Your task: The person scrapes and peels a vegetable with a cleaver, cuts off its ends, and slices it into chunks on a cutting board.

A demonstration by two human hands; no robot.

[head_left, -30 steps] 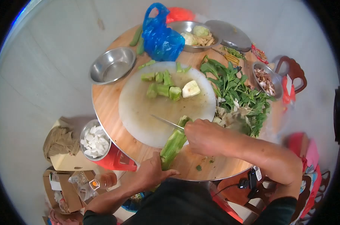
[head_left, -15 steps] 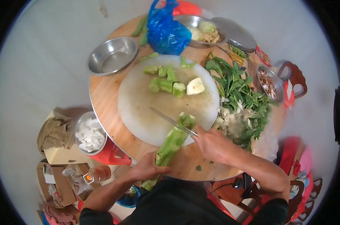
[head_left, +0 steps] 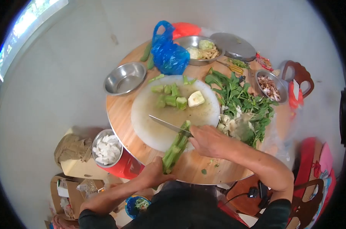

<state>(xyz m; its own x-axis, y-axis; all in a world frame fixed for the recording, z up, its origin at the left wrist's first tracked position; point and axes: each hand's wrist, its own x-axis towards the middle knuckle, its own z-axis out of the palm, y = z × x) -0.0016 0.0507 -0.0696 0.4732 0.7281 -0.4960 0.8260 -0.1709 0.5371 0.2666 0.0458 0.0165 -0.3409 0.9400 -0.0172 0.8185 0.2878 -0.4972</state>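
Note:
My left hand point(head_left: 154, 171) is wrapped round the lower end of a thick green vegetable stem point(head_left: 175, 149), which slants up over the near edge of the round white cutting board point(head_left: 144, 131). In my right hand point(head_left: 208, 140) is the handle of a knife point(head_left: 163, 122). Its blade points left and lies across the stem near the upper end. Beyond the blade, several cut green stem chunks point(head_left: 170, 100) and one pale, cream-coloured chunk point(head_left: 196, 99) rest on the board.
Leafy greens point(head_left: 234, 95) are heaped right of the board. An empty metal bowl point(head_left: 125, 78), a blue plastic bag point(head_left: 169, 53) and a metal basin point(head_left: 186, 41) stand behind. Lower left is a bowl of white pieces point(head_left: 107, 149); a chair point(head_left: 300, 78) stands at right.
The view has tilted, so the table sits lower and a window shows at upper left. The stem is turned, showing a more ridged side, with the knife still across its upper end.

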